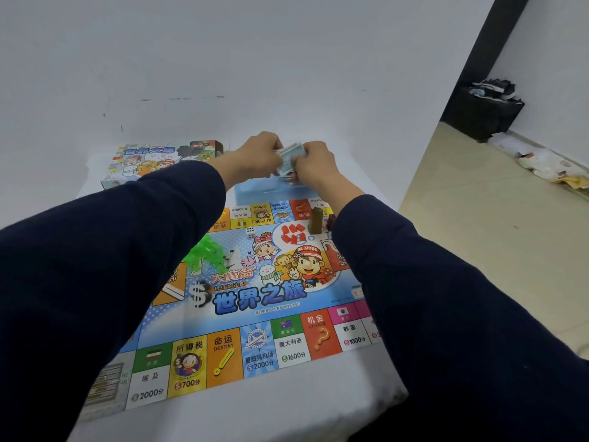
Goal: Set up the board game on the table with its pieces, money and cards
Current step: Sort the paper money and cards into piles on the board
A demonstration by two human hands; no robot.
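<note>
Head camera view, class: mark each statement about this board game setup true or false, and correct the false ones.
1. Both hands hold a stack of pale blue paper money. True.
2. The white die lies on the bare table. False: it lies on the colourful game board.
3. The green plastic pieces lie on the board. True.
4. The small red plastic pieces are in the left hand. False: they lie on the board.
5. The illustrated game box sits beyond the board's far left. True.

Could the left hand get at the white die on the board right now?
Probably not at once: the left hand and right hand both grip the stack of cards. Nothing covers the die.
</note>
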